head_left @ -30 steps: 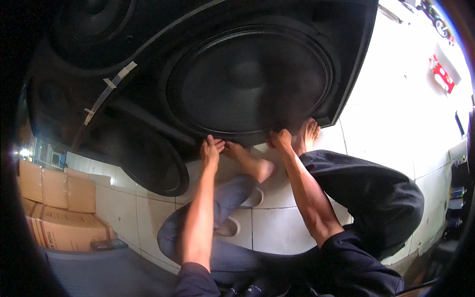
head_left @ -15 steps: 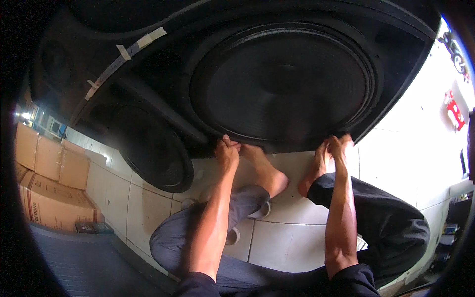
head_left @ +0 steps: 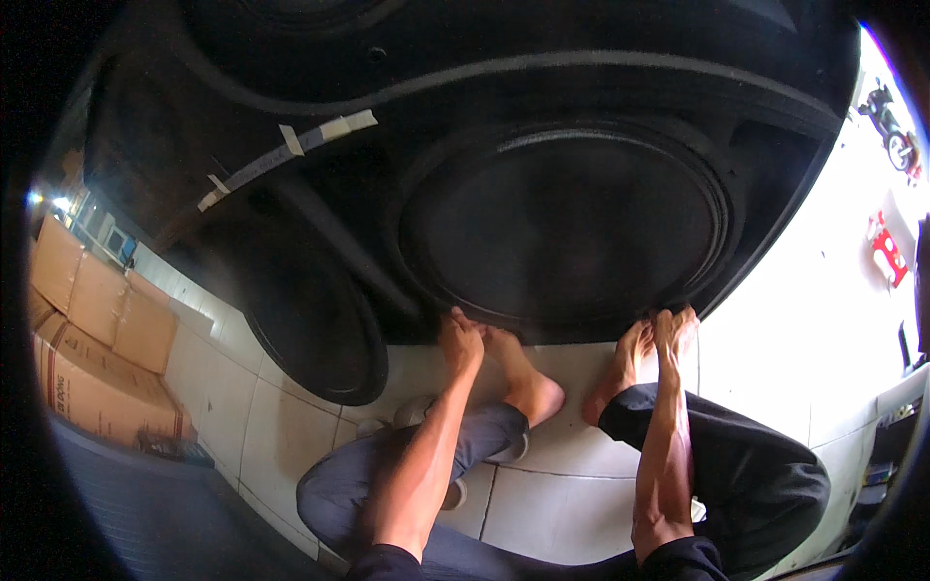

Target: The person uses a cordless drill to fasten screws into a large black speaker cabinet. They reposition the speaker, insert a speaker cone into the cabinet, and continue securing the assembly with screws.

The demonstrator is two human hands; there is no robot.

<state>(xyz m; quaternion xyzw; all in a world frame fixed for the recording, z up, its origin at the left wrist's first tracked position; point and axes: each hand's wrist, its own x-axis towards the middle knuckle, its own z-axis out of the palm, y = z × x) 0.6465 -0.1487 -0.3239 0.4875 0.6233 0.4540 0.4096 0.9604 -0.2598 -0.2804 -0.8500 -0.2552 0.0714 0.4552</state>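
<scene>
A large black loudspeaker cabinet [head_left: 620, 87] fills the upper half of the view, with a big round speaker cone [head_left: 567, 228] in its face. My left hand [head_left: 460, 339] grips the lower edge, thumb up on the face and the other fingers partly hidden. Farther right, my right hand [head_left: 672, 329] holds that same edge, its fingertips bent against it. My two bare feet [head_left: 528, 373] rest on the floor with toes close to the edge, one beside each hand. A strip of pale tape [head_left: 291, 145] with writing sticks to the cabinet's left part.
A black oval piece [head_left: 325, 329] juts down at the cabinet's left. Brown cardboard boxes [head_left: 111, 368] stand at far left above a dark ridged surface [head_left: 136, 494]. Shoes [head_left: 412, 412] lie near my left leg on the white tiled floor [head_left: 562, 494]. A motorbike [head_left: 896, 136] stands far right.
The view has shifted, so the cabinet, my hands and feet sit lower in it. More of the cabinet's upper part shows, and its cone looks flatter. Both hands stay on the lower edge.
</scene>
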